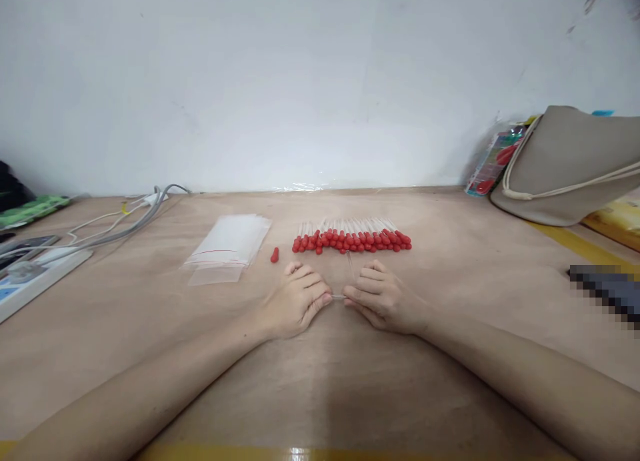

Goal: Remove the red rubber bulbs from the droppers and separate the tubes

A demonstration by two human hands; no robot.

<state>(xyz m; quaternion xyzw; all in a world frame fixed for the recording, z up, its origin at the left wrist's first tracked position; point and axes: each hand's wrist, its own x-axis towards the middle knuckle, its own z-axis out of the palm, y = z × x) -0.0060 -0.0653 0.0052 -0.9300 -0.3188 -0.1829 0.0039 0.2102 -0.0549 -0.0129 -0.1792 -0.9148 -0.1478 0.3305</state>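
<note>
My left hand and my right hand rest on the wooden table, fingertips facing each other. Both are curled, pinching the ends of a thin clear tube between them. Just beyond the hands lies a row of several glass droppers with red rubber bulbs. One loose red bulb lies to the left of the row. Another clear tube lies just above my right hand.
A stack of small clear zip bags lies at the left. Cables and a white power strip sit far left. A beige bag and colourful packets stand at the back right against the wall.
</note>
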